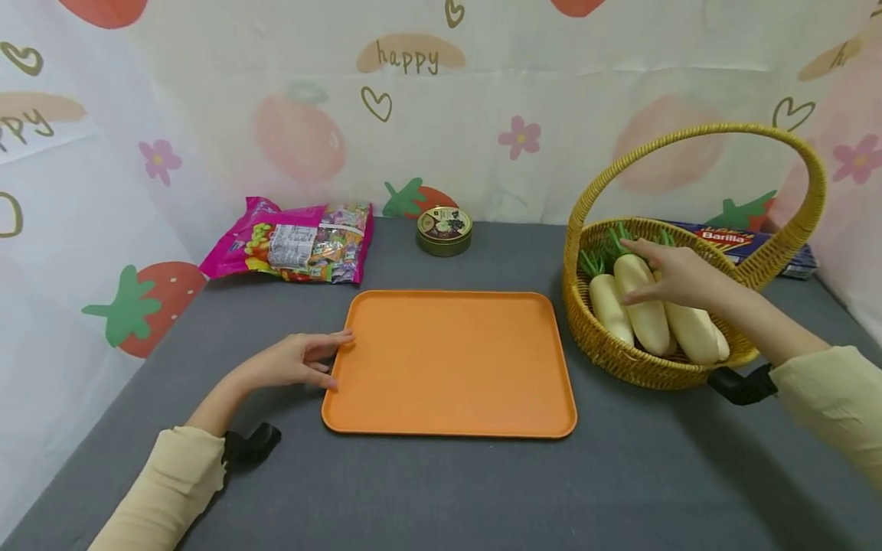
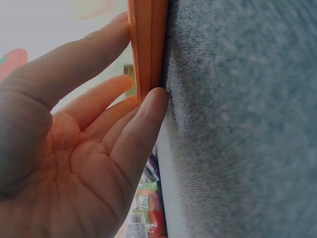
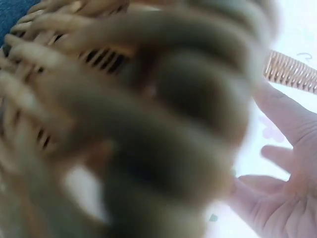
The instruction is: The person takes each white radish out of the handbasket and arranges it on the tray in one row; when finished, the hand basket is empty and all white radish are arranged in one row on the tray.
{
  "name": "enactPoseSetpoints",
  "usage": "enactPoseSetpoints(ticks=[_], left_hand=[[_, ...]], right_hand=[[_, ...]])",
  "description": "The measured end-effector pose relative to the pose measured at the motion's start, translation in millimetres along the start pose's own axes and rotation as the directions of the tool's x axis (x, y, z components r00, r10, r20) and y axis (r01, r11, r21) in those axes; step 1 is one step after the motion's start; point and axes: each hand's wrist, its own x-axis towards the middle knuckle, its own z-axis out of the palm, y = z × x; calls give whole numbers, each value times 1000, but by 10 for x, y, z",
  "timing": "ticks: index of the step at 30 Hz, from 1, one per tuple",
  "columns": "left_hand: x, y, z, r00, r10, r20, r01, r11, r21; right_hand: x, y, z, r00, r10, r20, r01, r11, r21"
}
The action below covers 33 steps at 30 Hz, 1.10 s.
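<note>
Candy bag [image 1: 303, 243]: lies beyond the left fingers, apart from them.
Left hand [image 1: 299, 361]: fingers nearly straight and released, tips touching the tray's left rim.
Tray [image 1: 448, 363]: flat on the grey table [image 1: 441, 493], stretching rightward from the left fingertips.
Tray risk: a sideways push from those fingertips could slide it, as they meet only one edge.
Tin [image 1: 444, 233]: past the tray, well beyond and right of the left fingertips.
Basket [image 1: 588, 337]: around and below the right fingers.
Radishes [image 1: 650, 325]: in the basket, under the right thumb and fingers, leaves pointing away.
Right hand [image 1: 678, 277]: thumb and fingers spread apart, clasping nothing visibly; I cannot tell whether they touch a radish.
Radish risk: a shallow pinch might let one roll away, its sides being rounded and smooth-looking.
Basket risk: the black wrist gear [image 1: 744, 385] sits near the wicker and could knock it.
Pasta box [image 1: 726, 236]: behind the basket, beyond and right of the right fingertips.
</note>
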Motion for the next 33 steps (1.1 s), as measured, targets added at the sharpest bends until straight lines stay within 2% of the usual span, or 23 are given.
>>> enactPoseSetpoints(ticks=[4, 7, 13, 17, 22, 24, 30, 33], left_hand=[[-1, -50, 38, 1000, -3, 7, 3, 1000, -6], [10, -75, 42, 1000, 5, 0, -5, 1000, 6], [-3, -91, 56, 1000, -7, 3, 7, 1000, -20], [-14, -91, 70, 1000, -17, 13, 17, 1000, -17], [-17, -57, 42, 1000, -10, -11, 10, 1000, -15], [-20, -42, 32, 1000, -13, -9, 13, 1000, -14], [-22, -26, -18, 999, -34, -17, 34, 999, -10], [-27, -28, -8, 999, -49, -19, 49, 999, -15]], right_hand=[[11, 44, 45, 994, 68, 81, -68, 998, -2], [12, 70, 94, 991, 62, 122, -61, 998, -10], [-44, 48, 132, 987, 70, 148, -72, 997, 8], [-100, 21, 74, 974, 96, 205, -101, 995, 16], [-101, -2, 13, 951, 131, 279, -167, 980, 108], [-85, -16, 32, 953, 140, 267, -173, 979, 105], [-16, -45, 74, 983, 123, 132, -123, 992, -13], [-54, -34, 57, 985, 140, 101, -142, 990, 13]])
